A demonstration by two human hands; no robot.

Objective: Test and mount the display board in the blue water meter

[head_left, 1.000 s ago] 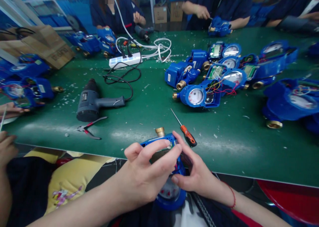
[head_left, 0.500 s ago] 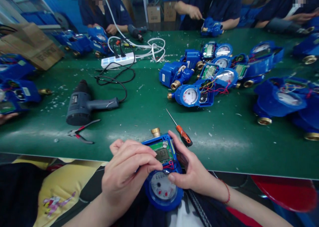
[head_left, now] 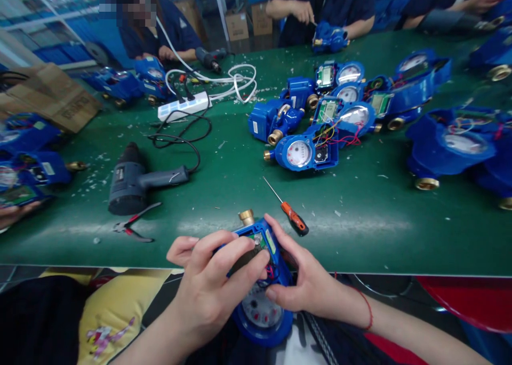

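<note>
A blue water meter (head_left: 264, 333) with a round dial and a brass fitting at its far end is tilted at the table's front edge. My right hand (head_left: 304, 274) is closed around its right side, thumb by the dial and fingers along the housing. Over the open housing, my left hand (head_left: 224, 274) has thumb and fingers closed on the green circuit board (head_left: 260, 241). My fingers cover most of the board and its display. Red wires show beside the thumb. An orange-and-black screwdriver (head_left: 294, 218) lies just beyond the meter.
On the green table (head_left: 224, 194) lie a heat gun (head_left: 128, 183), red-handled cutters (head_left: 134, 226) and a white power strip (head_left: 184, 106) with tangled cords. Several blue meters (head_left: 298, 152) stand at centre and right. Co-workers sit across; a person's hand (head_left: 20, 213) shows at far left.
My left thumb and fingers have spread across the circuit board and now hide its display. My right hand keeps its hold on the meter. The view has shifted slightly.
</note>
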